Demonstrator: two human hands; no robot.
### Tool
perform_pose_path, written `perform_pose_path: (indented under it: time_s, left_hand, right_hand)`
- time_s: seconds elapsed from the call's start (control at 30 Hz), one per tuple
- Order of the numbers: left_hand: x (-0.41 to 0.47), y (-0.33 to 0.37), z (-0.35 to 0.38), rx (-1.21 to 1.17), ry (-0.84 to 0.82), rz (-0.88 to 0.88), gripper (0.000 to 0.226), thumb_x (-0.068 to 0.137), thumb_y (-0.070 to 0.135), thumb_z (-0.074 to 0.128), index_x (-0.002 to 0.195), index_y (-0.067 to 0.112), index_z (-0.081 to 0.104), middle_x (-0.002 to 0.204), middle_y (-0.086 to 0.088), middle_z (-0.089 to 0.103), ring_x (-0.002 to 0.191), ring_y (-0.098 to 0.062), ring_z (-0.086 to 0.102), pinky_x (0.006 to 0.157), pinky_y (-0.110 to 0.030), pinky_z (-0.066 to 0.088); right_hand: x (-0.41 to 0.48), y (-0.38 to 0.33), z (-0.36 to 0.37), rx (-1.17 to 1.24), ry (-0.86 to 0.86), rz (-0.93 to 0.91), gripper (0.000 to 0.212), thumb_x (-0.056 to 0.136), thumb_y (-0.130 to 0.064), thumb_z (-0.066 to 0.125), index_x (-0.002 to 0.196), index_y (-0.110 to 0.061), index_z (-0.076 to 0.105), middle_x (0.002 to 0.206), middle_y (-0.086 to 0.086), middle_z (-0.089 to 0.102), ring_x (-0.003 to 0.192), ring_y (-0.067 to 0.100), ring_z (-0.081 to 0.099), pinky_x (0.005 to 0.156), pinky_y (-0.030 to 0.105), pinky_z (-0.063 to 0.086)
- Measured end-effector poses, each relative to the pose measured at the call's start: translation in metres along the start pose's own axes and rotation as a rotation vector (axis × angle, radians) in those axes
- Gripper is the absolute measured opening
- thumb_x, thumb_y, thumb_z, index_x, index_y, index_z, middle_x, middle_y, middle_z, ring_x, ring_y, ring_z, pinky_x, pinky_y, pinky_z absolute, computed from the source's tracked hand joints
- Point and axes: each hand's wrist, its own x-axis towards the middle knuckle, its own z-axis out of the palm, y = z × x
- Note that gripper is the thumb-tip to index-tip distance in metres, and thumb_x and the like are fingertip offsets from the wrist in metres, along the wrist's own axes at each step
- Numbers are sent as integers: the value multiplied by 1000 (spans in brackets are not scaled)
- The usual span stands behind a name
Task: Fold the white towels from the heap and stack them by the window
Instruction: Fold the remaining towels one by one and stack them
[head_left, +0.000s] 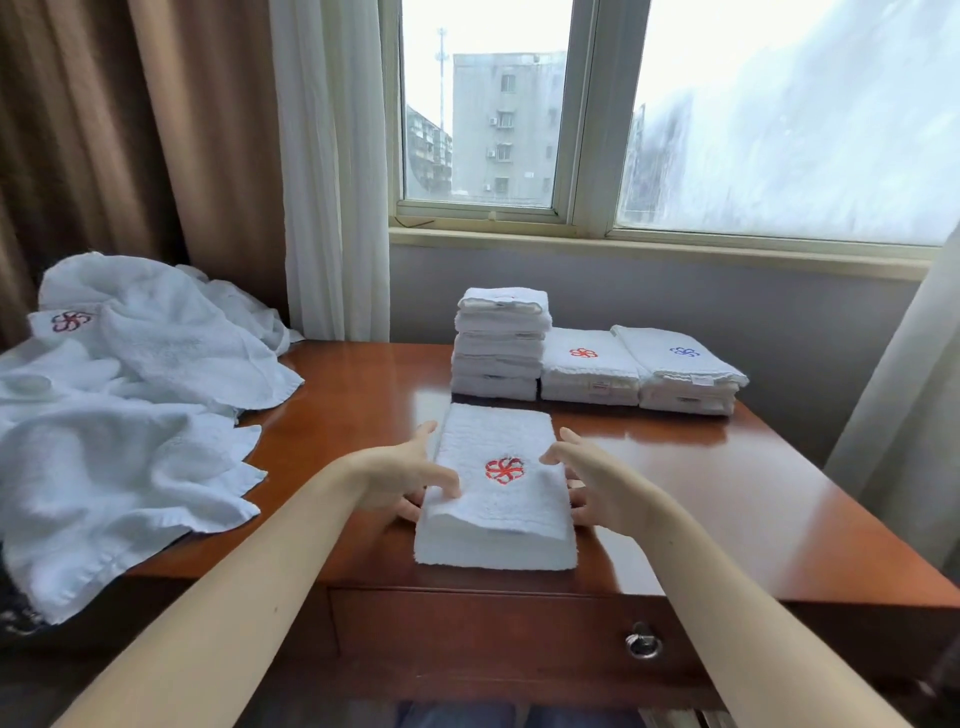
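Gripping a folded towel (498, 512) from both sides, the person holds it at the near edge of a wooden table (727, 493). The left hand (400, 478) clamps the towel's left edge, with the thumb lying on top and the fingers curled against the side below. The right hand (592, 483) takes the right edge the same way, thumb at the top rim and fingers curled in along the side. A red flower emblem (504, 470) faces up on the towel between the two hands.

Just behind this towel, three piles of folded white towels stand in a row below the window (675, 130). The tall pile (498, 353) is on the left. The middle pile (589, 374) is lower and shows a red emblem on top. The right pile (685, 374), also low, shows a blue one. The three piles touch or nearly touch one another.

The heap (130, 405) of unfolded white towels sprawls over the left end of the table, well apart from the piles, with one emblem showing near its far side. A drawer (467, 639) with a metal ring pull (643, 642) sits in the table's front.
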Motion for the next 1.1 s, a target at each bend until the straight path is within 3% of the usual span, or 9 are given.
perform_pose_path:
  time_s: [0.1, 0.2, 0.3, 0.43, 0.53, 0.7, 0.87, 1.0, 1.1]
  left_hand:
    - [-3, -8, -4, -158, -111, 11, 115, 81, 10, 72, 154, 41, -11, 161, -1, 21, 115, -19, 57, 88, -36, 56]
    - [-5, -15, -12, -386, -239, 25, 113, 75, 15, 77, 155, 37, 1, 147, -2, 45, 110, -24, 67, 81, -37, 57]
    - [-9, -19, -14, -361, -334, 111, 84, 81, 24, 72, 148, 36, 24, 136, -1, 61, 128, -25, 56, 98, -43, 51]
    - [-11, -12, -16, -284, -153, 194, 92, 72, 30, 72, 138, 54, 13, 112, 21, 70, 116, -15, 64, 101, -39, 51]
    - [-11, -1, -20, -231, -62, 291, 95, 75, 24, 64, 152, 47, 14, 131, 10, 58, 124, -25, 57, 109, -49, 43]
    - [-15, 26, -31, -228, -30, 415, 98, 65, 15, 64, 149, 48, 24, 143, -1, 53, 127, -31, 56, 108, -59, 40]
    - [-12, 56, -56, -235, -101, 550, 96, 66, 16, 60, 148, 52, 25, 145, -1, 52, 130, -36, 52, 111, -62, 34]
    - [-7, 85, -70, -246, -52, 560, 101, 62, 17, 61, 148, 54, 23, 142, 5, 55, 123, -32, 55, 104, -49, 41]
    - [2, 107, -81, -229, -47, 613, 89, 65, 13, 58, 139, 57, 34, 133, 0, 55, 113, -33, 52, 96, -49, 38]
  right_hand:
    - [-1, 5, -3, 105, -116, 10, 50, 78, -21, 58, 126, -30, 52, 107, 3, 62, 82, 20, 59, 74, 30, 48]
    - [-2, 7, -2, 116, -226, 34, 82, 71, -25, 61, 147, -23, 33, 121, 10, 62, 93, 22, 56, 74, 30, 50]
    - [1, 4, -1, 126, -213, -39, 102, 66, -21, 59, 153, -46, 11, 141, -17, 48, 105, 15, 67, 86, 36, 54]
    - [3, -7, 3, 141, -177, -174, 99, 59, -14, 55, 139, -62, 23, 115, -24, 68, 103, 13, 70, 77, 30, 57]
    - [2, -18, 4, 99, -131, -243, 89, 58, -14, 54, 135, -57, 39, 131, -17, 61, 115, 20, 65, 100, 43, 48]
    - [-1, -50, 1, 51, -100, -323, 86, 59, -13, 53, 135, -52, 44, 129, -8, 62, 114, 18, 65, 81, 30, 53]
    - [-1, -94, -5, 21, -82, -390, 76, 60, -15, 53, 122, -59, 51, 142, -9, 52, 121, 20, 59, 84, 32, 52]
    - [9, -124, -15, 42, -85, -426, 81, 62, -14, 53, 133, -54, 47, 141, -10, 54, 109, 20, 67, 93, 41, 54]
    - [20, -148, -21, -1, -67, -464, 84, 62, -15, 53, 137, -52, 42, 134, -6, 60, 86, 16, 67, 66, 29, 55]
